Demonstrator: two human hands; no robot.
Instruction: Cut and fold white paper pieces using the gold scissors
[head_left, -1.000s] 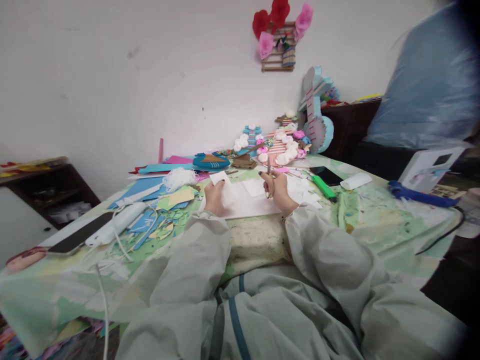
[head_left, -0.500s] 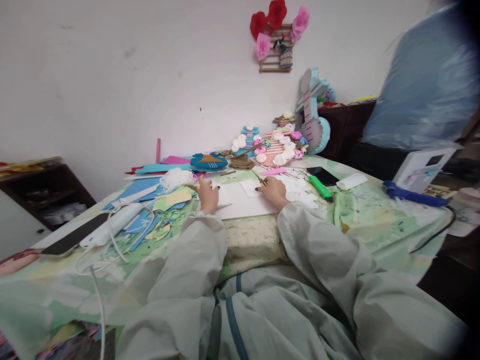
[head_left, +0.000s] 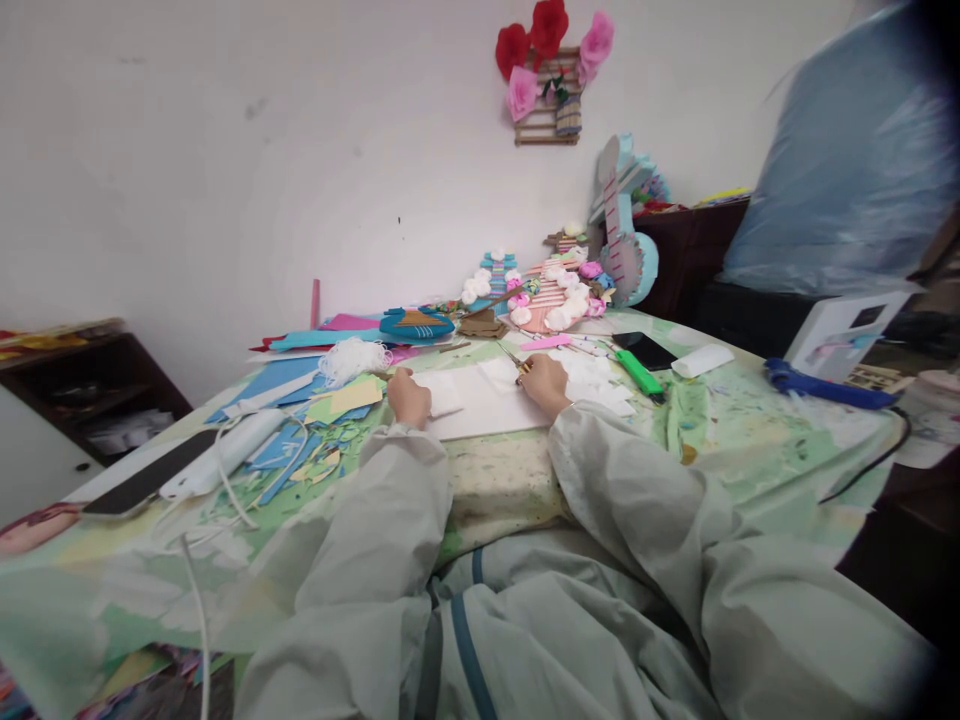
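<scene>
My left hand (head_left: 409, 399) is closed at the left edge of the white paper, with a small white piece (head_left: 444, 393) beside its fingers; what the fingertips grip is too small to make out. Toward the right side of the paper, my right hand (head_left: 545, 384) is closed round small scissors (head_left: 520, 367), whose blades point away and to the left. Beneath both hands lies a large white sheet (head_left: 491, 415). White paper scraps (head_left: 600, 382) are scattered just right of my right hand.
White yarn (head_left: 354, 360), coloured paper pieces (head_left: 349, 399) and a power strip (head_left: 223, 453) lie at left. At right are a green cutter (head_left: 638, 374), a black phone (head_left: 646, 351) and a blue glue gun (head_left: 829, 387). Craft models (head_left: 551, 295) stand at the back.
My left hand has shifted slightly left and its fingers have closed. The white piece beside it now shows more clearly. The scissors in my right hand have become more visible.
</scene>
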